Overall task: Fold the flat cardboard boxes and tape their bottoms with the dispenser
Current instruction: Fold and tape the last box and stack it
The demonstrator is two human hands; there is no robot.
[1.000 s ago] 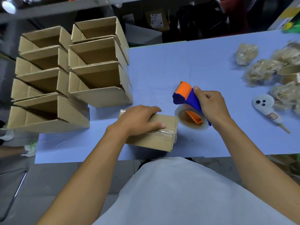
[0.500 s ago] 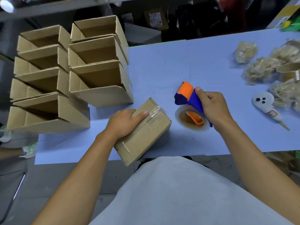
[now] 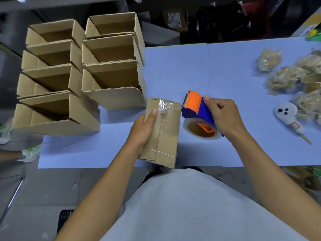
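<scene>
My left hand (image 3: 142,131) grips a small folded cardboard box (image 3: 165,134) by its left side, thumb on top. The box stands lengthwise at the table's near edge, with clear tape running along its centre seam. Just right of it, my right hand (image 3: 224,117) holds the blue handle of the tape dispenser (image 3: 196,108). Its orange head points at the box's far right corner, and its clear tape roll (image 3: 201,131) rests on the table.
Two rows of folded open boxes (image 3: 111,79) are stacked at the table's left end. Crumpled tape wads (image 3: 284,79), a brown tape core (image 3: 312,82) and a white ghost-shaped stick (image 3: 288,117) lie at right. The light blue table (image 3: 208,70) stretches beyond. A shoe (image 3: 31,153) shows on the floor at left.
My left hand has turned the box from lying crosswise to lengthwise, taped seam up. The dispenser in my right hand has stayed almost in place, now close beside the box.
</scene>
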